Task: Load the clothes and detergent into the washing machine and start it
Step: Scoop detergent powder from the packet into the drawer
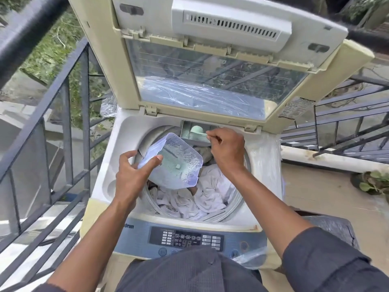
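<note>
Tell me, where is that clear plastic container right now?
The clear plastic container is held in the left hand, tilted over the washer's open drum above the white clothes, left of the right hand.

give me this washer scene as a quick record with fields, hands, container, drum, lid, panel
left hand: holds the clear plastic container tilted over the drum
right hand: pinches a pale green scoop at the detergent compartment on the back rim
container contents: thin powdery residue and one small lump
drum: loaded with mostly white clothes
lid: raised fully open
control panel: display lit, digits unclear
</note>
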`<act>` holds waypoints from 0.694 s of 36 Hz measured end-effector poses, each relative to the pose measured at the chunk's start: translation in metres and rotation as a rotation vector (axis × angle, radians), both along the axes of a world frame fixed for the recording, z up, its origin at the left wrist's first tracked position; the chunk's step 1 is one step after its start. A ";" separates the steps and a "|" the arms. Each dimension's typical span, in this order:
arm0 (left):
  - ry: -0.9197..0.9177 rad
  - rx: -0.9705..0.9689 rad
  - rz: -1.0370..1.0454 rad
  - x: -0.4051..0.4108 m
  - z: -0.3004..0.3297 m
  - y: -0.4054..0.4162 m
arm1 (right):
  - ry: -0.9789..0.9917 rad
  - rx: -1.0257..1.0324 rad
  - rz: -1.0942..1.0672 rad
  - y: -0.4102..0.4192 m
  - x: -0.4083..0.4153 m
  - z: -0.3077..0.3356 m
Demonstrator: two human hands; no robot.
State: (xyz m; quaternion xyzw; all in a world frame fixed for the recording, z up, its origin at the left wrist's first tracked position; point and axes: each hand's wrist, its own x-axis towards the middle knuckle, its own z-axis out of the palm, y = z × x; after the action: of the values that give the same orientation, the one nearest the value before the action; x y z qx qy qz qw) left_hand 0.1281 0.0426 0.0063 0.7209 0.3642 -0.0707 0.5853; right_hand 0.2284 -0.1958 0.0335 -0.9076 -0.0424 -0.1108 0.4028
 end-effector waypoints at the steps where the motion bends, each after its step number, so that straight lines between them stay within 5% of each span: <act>1: -0.003 0.001 0.002 0.000 0.000 0.000 | -0.004 -0.001 0.011 0.002 0.001 0.000; 12: -0.019 -0.033 0.023 0.001 -0.006 0.004 | -0.034 -0.063 0.049 0.001 0.000 0.000; 19: -0.057 -0.098 0.038 -0.002 -0.009 0.007 | 0.151 0.268 -0.115 -0.009 -0.015 0.010; 25: -0.120 -0.154 0.011 -0.009 -0.003 0.002 | 0.258 0.189 -0.050 -0.002 -0.051 0.009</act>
State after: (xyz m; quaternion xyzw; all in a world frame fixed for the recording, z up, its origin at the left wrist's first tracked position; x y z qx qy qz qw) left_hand 0.1194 0.0448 0.0034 0.6749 0.3260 -0.0520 0.6600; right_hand 0.1776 -0.1976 0.0426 -0.8730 0.0431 -0.0069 0.4857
